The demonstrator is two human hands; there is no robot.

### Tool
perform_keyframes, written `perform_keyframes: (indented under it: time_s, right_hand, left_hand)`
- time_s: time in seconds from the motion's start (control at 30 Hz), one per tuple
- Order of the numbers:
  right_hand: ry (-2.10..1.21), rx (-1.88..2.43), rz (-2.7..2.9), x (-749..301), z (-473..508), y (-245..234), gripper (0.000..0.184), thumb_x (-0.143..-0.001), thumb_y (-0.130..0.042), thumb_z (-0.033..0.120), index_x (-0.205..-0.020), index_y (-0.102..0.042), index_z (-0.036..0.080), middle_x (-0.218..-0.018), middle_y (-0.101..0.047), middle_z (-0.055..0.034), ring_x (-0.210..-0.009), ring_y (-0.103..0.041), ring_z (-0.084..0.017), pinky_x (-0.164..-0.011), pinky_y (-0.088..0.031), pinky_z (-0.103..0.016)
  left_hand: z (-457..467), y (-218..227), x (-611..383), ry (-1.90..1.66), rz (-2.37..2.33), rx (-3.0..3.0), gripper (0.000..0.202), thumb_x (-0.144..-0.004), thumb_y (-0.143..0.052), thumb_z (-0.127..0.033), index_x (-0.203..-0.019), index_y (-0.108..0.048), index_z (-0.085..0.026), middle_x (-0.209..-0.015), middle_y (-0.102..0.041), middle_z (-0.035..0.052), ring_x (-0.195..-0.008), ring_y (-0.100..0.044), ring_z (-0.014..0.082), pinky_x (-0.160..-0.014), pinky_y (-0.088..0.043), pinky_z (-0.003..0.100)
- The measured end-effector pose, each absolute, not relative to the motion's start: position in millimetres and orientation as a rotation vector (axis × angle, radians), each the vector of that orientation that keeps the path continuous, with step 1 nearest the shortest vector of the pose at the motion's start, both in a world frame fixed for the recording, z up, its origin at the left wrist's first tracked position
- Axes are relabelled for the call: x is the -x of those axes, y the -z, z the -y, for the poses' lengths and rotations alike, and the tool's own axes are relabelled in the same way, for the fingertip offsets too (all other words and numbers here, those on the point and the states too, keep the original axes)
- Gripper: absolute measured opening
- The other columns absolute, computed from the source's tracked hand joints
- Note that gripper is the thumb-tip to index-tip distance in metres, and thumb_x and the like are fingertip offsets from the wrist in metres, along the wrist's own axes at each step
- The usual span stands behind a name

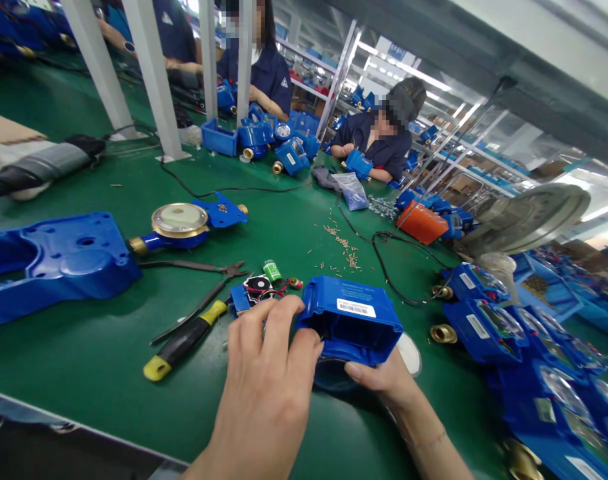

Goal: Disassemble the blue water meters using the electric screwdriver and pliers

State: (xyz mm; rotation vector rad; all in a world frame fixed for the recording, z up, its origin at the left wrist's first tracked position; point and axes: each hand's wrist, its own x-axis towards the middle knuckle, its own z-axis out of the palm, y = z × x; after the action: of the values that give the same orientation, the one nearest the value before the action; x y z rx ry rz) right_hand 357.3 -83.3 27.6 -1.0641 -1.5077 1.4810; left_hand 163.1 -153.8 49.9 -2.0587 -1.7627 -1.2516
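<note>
While both hands bear the blue plastic meter housing [351, 320], I judge it light, stiff and thin-walled, its smooth moulded skin liable to slip under bare fingers. Best purchase looks to be on the outer walls near the open rim; the interior is too dark from here for me to say what inside might be fragile. The housing sits just above the green bench mat [109, 373], tilted, open end toward me, with a white barcode label [357, 308] on its top face.

Left hand [267, 363]: fingers [279, 327] partly closed, curled against the housing's near side. Right hand [379, 377]: thumb [364, 373] pressed under the lower edge, remaining fingers hidden behind the housing, so I cannot tell how far they close. A dark round part [331, 375] shows beneath the housing; contact unclear.

Just left lie a small circuit board with red wires [257, 290] and a green cylinder [273, 270]. Farther left: pliers [194, 267], a yellow-and-black-handled screwdriver [184, 340], a brass-bodied water meter [179, 227].
</note>
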Motion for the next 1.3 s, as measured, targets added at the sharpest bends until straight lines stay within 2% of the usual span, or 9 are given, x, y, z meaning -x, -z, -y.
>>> perform_keyframes:
  time_s: [0.27,0.43,0.6,0.73,0.9,1.1,1.3]
  right_hand:
    - [-1.532,1.082,1.494,-348.8,85.2,-29.8,0.091,-0.062,-0.089,0.046,-0.139,-0.047,0.022,-0.129,-0.067,-0.0131,-0.117,-0.065,-0.035,-0.100,-0.053,-0.050]
    - [-1.603,1.122,1.354,-341.0,88.2,-34.7,0.095,-0.062,-0.091,0.038,-0.143,-0.042,0.023,-0.131,-0.067,-0.0123,-0.120,-0.064,-0.034,-0.100,-0.054,-0.048]
    - [-1.624,1.113,1.253,-339.4,89.6,-37.0,0.096,-0.059,-0.093,0.033,-0.141,-0.045,0.024,-0.131,-0.067,-0.0114,-0.119,-0.065,-0.032,-0.102,-0.053,-0.047]
    - [-1.627,1.084,1.256,-338.5,90.8,-38.0,0.097,-0.057,-0.094,0.028,-0.141,-0.046,0.025,-0.132,-0.067,-0.0101,-0.121,-0.064,-0.031,-0.105,-0.052,-0.047]
    - [-1.638,1.055,1.222,-336.9,90.1,-37.0,0.095,-0.055,-0.095,0.027,-0.138,-0.049,0.024,-0.131,-0.067,-0.0096,-0.120,-0.064,-0.031,-0.107,-0.050,-0.049]
    - [-1.691,1.014,1.141,-334.5,90.8,-37.0,0.092,-0.056,-0.094,0.021,-0.136,-0.049,0.023,-0.132,-0.066,-0.0097,-0.123,-0.062,-0.031,-0.109,-0.047,-0.048]
    - [-1.697,1.001,1.138,-334.8,88.5,-37.9,0.092,-0.054,-0.094,0.022,-0.134,-0.050,0.023,-0.131,-0.067,-0.0096,-0.120,-0.064,-0.030,-0.108,-0.048,-0.047]
  left_hand:
    - [145.3,-43.8,-170.5,1.379,1.811,1.833,0.013,-0.085,-0.060,0.000,-0.086,-0.060,-0.012,-0.106,-0.054,0.0143,-0.101,-0.049,0.0273,-0.082,-0.048,0.047]
    - [144.4,-41.2,-168.7,1.359,1.808,1.822,0.012,-0.084,-0.062,-0.002,-0.089,-0.063,-0.013,-0.100,-0.054,0.0116,-0.095,-0.048,0.0253,-0.079,-0.047,0.043]
    - [150.6,-47.4,-169.5,1.248,1.830,1.871,0.009,-0.087,-0.063,-0.011,-0.096,-0.065,-0.014,-0.099,-0.058,0.0118,-0.094,-0.050,0.0267,-0.079,-0.046,0.045]
    - [148.7,-51.2,-170.3,1.133,1.828,1.885,0.016,-0.089,-0.065,-0.021,-0.103,-0.067,-0.014,-0.099,-0.060,0.0126,-0.091,-0.051,0.0272,-0.074,-0.044,0.044]
    - [141.6,-47.5,-169.9,1.221,1.736,1.964,0.011,-0.089,-0.058,-0.007,-0.094,-0.064,-0.014,-0.092,-0.058,0.0090,-0.086,-0.053,0.0231,-0.073,-0.047,0.039]
    - [135.6,-41.6,-173.8,1.319,1.726,1.940,0.012,-0.089,-0.054,-0.003,-0.086,-0.059,-0.013,-0.091,-0.054,0.0084,-0.087,-0.054,0.0213,-0.073,-0.048,0.036]
    - [130.8,-35.6,-181.7,1.511,1.768,1.908,0.015,-0.093,-0.049,-0.002,-0.089,-0.052,-0.016,-0.094,-0.047,0.0052,-0.083,-0.053,0.0147,-0.075,-0.049,0.029]
